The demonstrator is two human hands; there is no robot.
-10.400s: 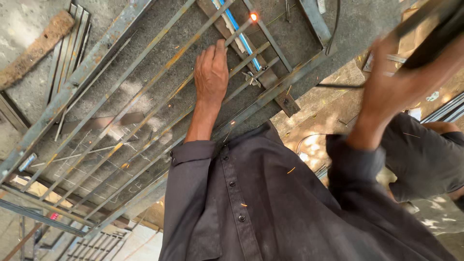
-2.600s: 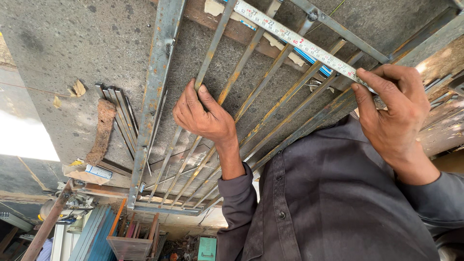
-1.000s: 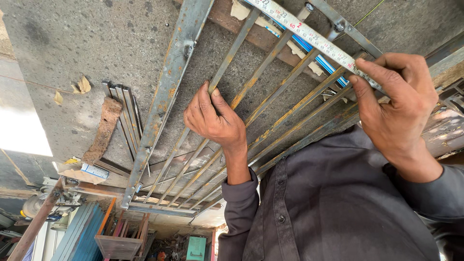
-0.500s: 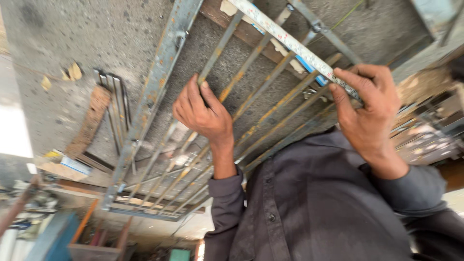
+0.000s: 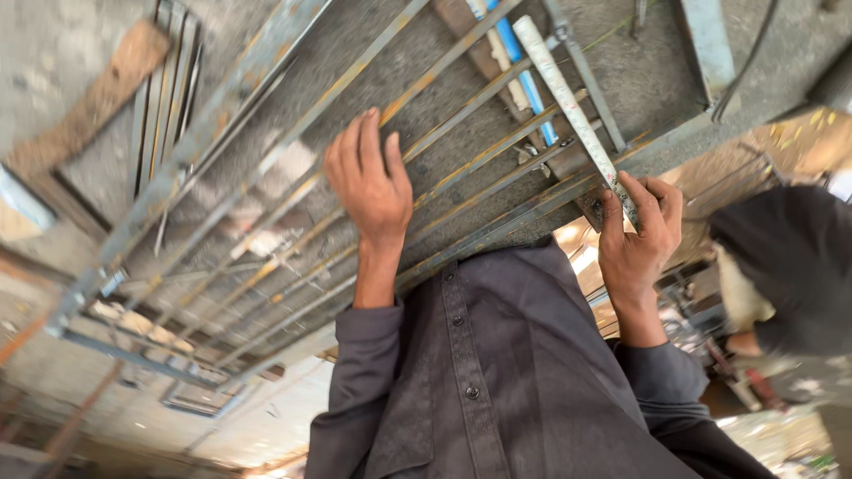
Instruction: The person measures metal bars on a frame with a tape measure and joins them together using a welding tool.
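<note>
A metal window grille of rusty parallel bars lies flat on the concrete floor in front of me. My left hand rests palm down on its middle bars, fingers spread. My right hand pinches the near end of a long steel ruler, which lies diagonally across the bars near the grille's right frame rail. My dark grey buttoned shirt fills the lower middle of the view.
A blue pipe and a wooden strip lie under the grille by the ruler. A bundle of loose rods and a wood block lie at upper left. Another person in dark clothes crouches at the right.
The view has swung and tilted. My right hand has slid to the ruler's near end, and the ruler now lies steeper across the bars. My left hand stays flat on the grille.
</note>
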